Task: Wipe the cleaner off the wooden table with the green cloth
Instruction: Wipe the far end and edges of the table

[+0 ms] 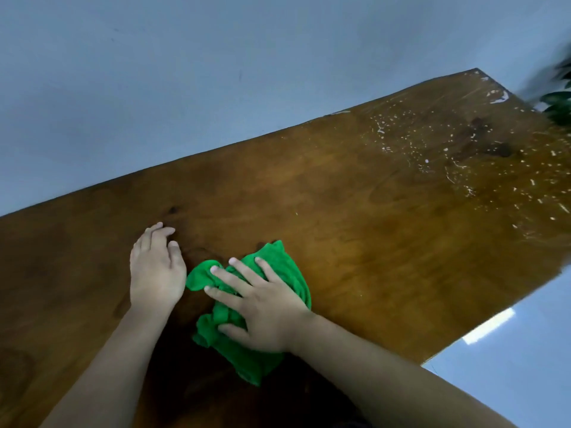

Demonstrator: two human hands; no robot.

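The right hand presses flat on the crumpled green cloth, fingers spread wide, its grip open rather than clenched. The cloth lies on the wooden tabletop near the front. Just beside it, the left hand rests palm down on the bare wood, also open. White specks of cleaner dot the far right end, well apart from the cloth.

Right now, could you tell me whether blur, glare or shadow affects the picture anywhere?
Head view: the dark green leaves at the right edge are smeared by motion blur; a bright light reflection glares off the glossy floor at lower right; a dark shadow lies on the wooden table under the forearms; both hands and the green cloth look fairly sharp.
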